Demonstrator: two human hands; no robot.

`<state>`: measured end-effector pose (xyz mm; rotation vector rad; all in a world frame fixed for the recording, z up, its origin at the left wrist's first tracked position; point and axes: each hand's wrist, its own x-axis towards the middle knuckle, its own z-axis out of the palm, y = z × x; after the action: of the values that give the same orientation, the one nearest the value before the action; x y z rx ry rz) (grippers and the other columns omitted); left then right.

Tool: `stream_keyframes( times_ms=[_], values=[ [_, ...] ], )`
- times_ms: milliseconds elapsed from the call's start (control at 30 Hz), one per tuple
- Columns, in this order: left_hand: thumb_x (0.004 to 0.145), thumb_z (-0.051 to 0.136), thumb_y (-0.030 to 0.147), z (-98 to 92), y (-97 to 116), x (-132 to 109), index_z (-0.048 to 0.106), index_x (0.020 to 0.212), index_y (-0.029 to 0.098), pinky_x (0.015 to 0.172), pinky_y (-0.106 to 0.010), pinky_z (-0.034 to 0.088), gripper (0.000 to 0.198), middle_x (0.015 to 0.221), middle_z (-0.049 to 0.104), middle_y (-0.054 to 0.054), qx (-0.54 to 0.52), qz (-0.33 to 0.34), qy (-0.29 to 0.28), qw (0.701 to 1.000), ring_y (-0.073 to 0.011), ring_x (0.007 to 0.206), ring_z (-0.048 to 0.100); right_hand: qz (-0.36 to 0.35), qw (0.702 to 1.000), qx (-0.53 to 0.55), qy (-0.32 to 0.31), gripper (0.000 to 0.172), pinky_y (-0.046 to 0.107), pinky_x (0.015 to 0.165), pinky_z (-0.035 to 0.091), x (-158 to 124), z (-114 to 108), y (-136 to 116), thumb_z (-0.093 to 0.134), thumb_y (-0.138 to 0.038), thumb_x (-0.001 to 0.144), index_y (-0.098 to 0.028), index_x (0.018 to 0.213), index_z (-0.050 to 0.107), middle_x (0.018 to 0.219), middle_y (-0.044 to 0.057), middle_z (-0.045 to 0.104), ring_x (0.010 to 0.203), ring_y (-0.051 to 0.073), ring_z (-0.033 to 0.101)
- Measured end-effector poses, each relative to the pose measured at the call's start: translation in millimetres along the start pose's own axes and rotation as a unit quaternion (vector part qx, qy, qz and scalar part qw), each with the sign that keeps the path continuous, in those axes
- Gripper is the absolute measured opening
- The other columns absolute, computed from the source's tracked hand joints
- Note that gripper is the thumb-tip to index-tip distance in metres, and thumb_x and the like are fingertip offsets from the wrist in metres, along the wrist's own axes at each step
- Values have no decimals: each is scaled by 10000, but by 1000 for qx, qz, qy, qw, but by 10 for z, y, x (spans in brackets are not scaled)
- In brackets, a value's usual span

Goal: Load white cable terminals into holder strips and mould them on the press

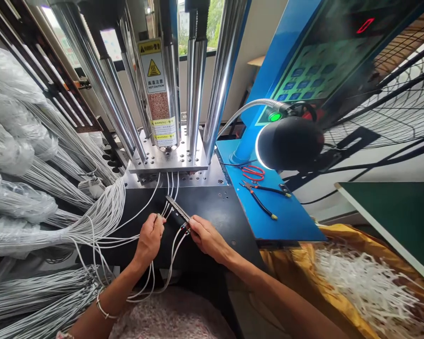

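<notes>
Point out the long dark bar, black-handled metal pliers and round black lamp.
Long dark bar (178,209): head view, middle.
Black-handled metal pliers (263,204): head view, lower handle.
Round black lamp (289,143): head view, shade.

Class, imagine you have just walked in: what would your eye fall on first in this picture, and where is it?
Probably the shiny steel columns with a yellow hot-caution sign, upper centre, and the round black lamp with its glowing rim to their right. Below, the right hand grips a dark strip, with the left hand closed around white cable. Plastic-wrapped cable bundles crowd the left side.
</notes>
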<state>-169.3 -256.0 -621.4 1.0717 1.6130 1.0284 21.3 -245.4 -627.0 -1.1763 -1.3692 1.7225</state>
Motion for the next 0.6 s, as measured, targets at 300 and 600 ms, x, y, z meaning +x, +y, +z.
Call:
stream_keyframes(
  times_ms=[300, 600],
  values=[
    [764, 661, 535, 102, 48, -54, 675, 813, 129, 390, -144, 259, 409, 613, 469, 39, -83, -49, -69, 993, -46, 464, 357, -6, 999, 9, -38, 315, 211, 434, 227, -9, 23, -16, 387, -453, 943, -209, 744, 395, 551, -65, 355, 456, 78, 286],
    [804, 661, 498, 87, 30, -53, 695, 866, 103, 403, -137, 301, 401, 630, 501, 22, -91, -47, -74, 992, -48, 489, 406, -8, 999, 15, -44, 314, 218, 443, 236, -3, 6, -32, 385, -453, 940, -213, 739, 373, 551, -61, 356, 467, 85, 296]
  ],
)
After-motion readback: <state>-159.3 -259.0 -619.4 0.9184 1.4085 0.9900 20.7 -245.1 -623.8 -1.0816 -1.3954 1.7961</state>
